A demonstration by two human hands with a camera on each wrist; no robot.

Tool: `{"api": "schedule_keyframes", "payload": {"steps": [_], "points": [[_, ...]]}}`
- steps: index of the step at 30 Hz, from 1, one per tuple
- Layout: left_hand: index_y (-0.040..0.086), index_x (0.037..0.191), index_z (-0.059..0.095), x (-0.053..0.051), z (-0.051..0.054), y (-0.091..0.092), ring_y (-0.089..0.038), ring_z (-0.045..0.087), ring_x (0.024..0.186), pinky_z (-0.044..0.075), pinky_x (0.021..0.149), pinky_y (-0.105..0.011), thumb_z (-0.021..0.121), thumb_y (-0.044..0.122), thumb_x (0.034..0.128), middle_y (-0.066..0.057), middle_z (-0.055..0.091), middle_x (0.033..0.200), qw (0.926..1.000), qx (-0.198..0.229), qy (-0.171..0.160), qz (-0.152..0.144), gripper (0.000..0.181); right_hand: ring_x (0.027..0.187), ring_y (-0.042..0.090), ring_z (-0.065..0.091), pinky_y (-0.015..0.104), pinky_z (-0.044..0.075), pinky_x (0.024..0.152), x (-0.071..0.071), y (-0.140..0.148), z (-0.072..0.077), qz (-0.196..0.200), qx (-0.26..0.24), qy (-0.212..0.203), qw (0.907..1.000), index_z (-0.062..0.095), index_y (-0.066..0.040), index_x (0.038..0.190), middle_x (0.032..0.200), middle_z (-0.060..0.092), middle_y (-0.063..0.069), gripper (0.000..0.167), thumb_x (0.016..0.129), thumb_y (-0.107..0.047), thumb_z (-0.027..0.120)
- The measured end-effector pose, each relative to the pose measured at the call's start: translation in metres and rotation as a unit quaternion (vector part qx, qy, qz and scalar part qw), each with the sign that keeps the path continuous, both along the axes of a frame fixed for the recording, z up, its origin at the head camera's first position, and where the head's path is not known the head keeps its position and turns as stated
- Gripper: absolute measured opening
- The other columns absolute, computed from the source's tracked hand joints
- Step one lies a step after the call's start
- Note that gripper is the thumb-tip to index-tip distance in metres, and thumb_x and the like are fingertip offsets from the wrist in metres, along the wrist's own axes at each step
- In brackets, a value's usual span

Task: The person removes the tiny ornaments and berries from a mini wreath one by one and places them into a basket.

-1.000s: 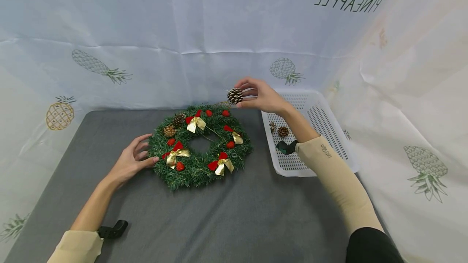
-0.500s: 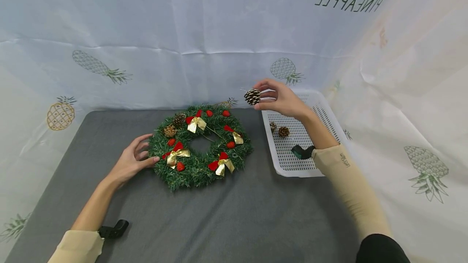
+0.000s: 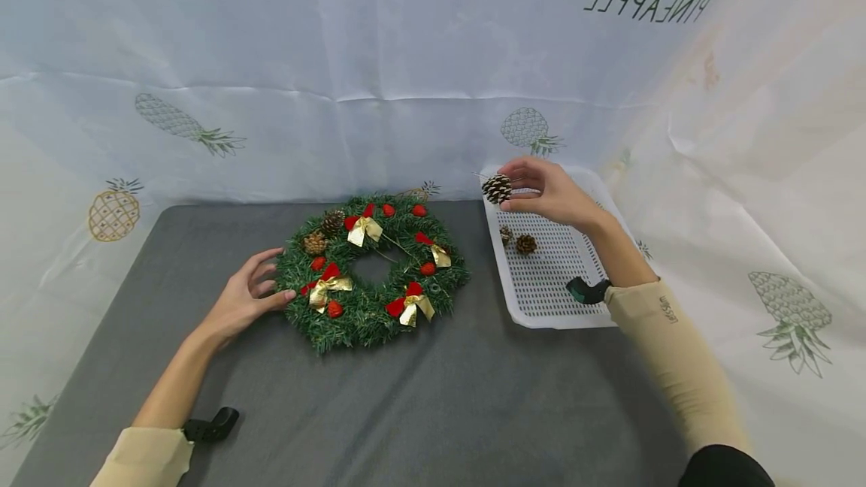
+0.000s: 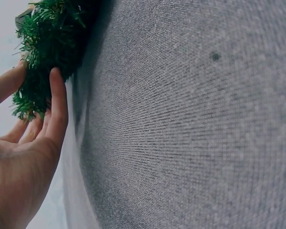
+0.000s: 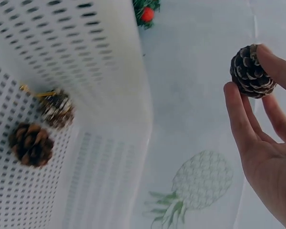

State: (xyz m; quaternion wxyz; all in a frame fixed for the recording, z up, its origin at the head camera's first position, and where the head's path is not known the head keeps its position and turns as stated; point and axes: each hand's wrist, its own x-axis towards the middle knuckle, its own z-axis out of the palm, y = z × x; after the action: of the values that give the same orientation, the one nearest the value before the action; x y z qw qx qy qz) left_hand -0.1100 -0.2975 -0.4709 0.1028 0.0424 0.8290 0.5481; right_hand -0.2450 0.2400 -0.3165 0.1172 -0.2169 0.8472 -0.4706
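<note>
A green wreath [image 3: 365,322] with red and gold bows, red berries and two pinecones lies on the grey table. My left hand [image 3: 246,293] grips its left edge; in the left wrist view the thumb and fingers [image 4: 59,100] lie on either side of the greenery. Between the fingertips of my right hand [image 3: 551,190] is a white-tipped pinecone [image 3: 497,189], pinched above the far left rim of the white basket. A thin wire sticks out from that pinecone's left side. In the right wrist view the same pinecone [image 5: 250,71] is seen held by thumb and fingers.
Inside the perforated white basket [image 3: 514,307] lie a brown pinecone [image 3: 525,244] and a smaller frosted one [image 5: 57,109] with a gold loop. A pineapple-print curtain [image 3: 406,134] hangs right behind the table [image 3: 379,412] and along the right side.
My right hand has carried the pinecone rightward, from above the wreath's far right edge to over the basket's far left rim, dipping slightly. My left hand and the wreath have stayed put.
</note>
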Motion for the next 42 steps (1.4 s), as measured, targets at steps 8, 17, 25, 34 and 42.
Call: {"api": "schedule_keyframes", "payload": {"steps": [8, 17, 25, 34, 42], "points": [[0.014, 0.175, 0.016, 0.001, 0.002, 0.001, -0.069, 0.026, 0.156, 0.040, 0.117, -0.075, 0.076, 0.019, 0.1041, -0.034, 0.017, 0.178, 1.0000, 0.006, 0.000, 0.001, 0.094, 0.143, 0.034, 0.060, 0.026, 0.055, 0.112, 0.002, 0.023, -0.008, -0.026, 0.049, 0.004, 0.9985, 0.058, -0.003, 0.148, 0.156, 0.060, 0.017, 0.056, 0.097, -0.008, 0.082], [0.015, 0.176, 0.015, 0.001, 0.001, 0.000, -0.068, 0.026, 0.156, 0.050, 0.116, -0.067, 0.076, 0.020, 0.1046, -0.034, 0.016, 0.178, 1.0000, 0.008, -0.004, -0.002, 0.094, 0.146, 0.039, 0.060, 0.050, 0.054, 0.120, 0.002, 0.038, -0.024, -0.025, 0.066, -0.029, 0.9971, 0.060, -0.003, 0.146, 0.154, 0.063, 0.020, 0.056, 0.096, -0.012, 0.084], [0.015, 0.176, 0.015, 0.002, 0.001, 0.001, -0.067, 0.028, 0.156, 0.041, 0.117, -0.077, 0.075, 0.020, 0.1051, -0.033, 0.017, 0.178, 1.0000, 0.007, -0.004, 0.001, 0.093, 0.147, 0.047, 0.058, 0.059, 0.052, 0.120, 0.000, 0.051, -0.035, 0.007, 0.093, -0.059, 0.9939, 0.058, 0.000, 0.146, 0.156, 0.059, 0.028, 0.055, 0.099, -0.016, 0.081], [0.016, 0.175, 0.017, 0.000, 0.000, 0.001, -0.067, 0.030, 0.156, 0.059, 0.105, -0.040, 0.076, 0.020, 0.1044, -0.033, 0.018, 0.178, 1.0000, 0.002, 0.002, -0.003, 0.092, 0.146, 0.047, 0.059, 0.055, 0.053, 0.119, 0.001, 0.063, -0.043, 0.003, 0.111, -0.098, 0.9890, 0.056, 0.002, 0.144, 0.155, 0.059, 0.032, 0.058, 0.097, -0.015, 0.084], [0.016, 0.176, 0.015, -0.001, 0.002, 0.002, -0.069, 0.023, 0.157, 0.060, 0.109, -0.044, 0.075, 0.020, 0.1047, -0.034, 0.015, 0.178, 1.0000, 0.005, -0.001, -0.006, 0.093, 0.149, 0.052, 0.053, 0.064, 0.048, 0.122, 0.002, 0.067, -0.038, 0.023, 0.138, -0.111, 0.9840, 0.055, 0.002, 0.143, 0.156, 0.056, 0.035, 0.057, 0.097, -0.017, 0.084]]}}
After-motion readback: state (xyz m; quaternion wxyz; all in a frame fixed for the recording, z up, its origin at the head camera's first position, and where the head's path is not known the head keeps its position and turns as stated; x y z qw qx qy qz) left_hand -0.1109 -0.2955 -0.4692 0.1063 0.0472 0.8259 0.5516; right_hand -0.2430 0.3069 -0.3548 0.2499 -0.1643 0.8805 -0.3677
